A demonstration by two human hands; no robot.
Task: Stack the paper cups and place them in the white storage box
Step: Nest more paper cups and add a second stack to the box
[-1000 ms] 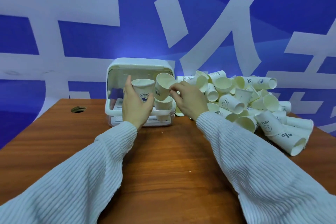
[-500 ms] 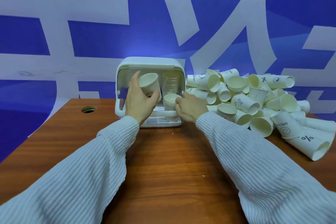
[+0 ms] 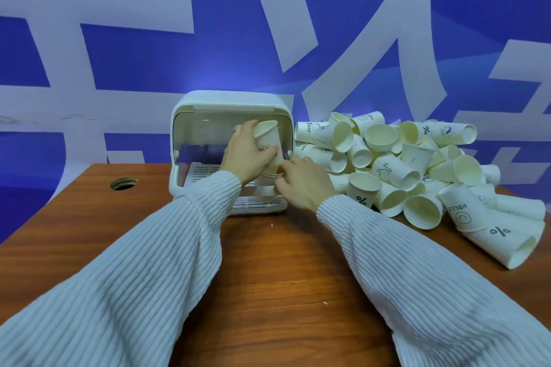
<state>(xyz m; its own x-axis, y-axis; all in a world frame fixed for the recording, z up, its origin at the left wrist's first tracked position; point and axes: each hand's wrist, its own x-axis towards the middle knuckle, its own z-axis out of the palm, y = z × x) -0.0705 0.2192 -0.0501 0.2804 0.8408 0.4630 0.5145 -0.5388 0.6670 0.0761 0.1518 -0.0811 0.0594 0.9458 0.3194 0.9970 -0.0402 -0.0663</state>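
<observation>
The white storage box (image 3: 226, 98) stands open at the back of the wooden table. My left hand (image 3: 246, 152) grips an upright white paper cup (image 3: 267, 135) in front of the box opening. Just below it, my right hand (image 3: 304, 182) holds the rim of a stack of cups (image 3: 267, 180) that stands at the front right of the box tray. The held cup sits directly over that stack, its base at or just inside the stack's top rim. Most of the stack is hidden behind my hands.
A large heap of loose paper cups (image 3: 417, 170) lies on the table (image 3: 268, 262) right of the box, reaching the right edge. A round cable hole (image 3: 123, 183) sits at the table's back left. A blue and white wall stands close behind.
My left hand has carried its cup right and down over the stack. My right hand, which dropped its cup onto the stack, now steadies the stack's rim.
</observation>
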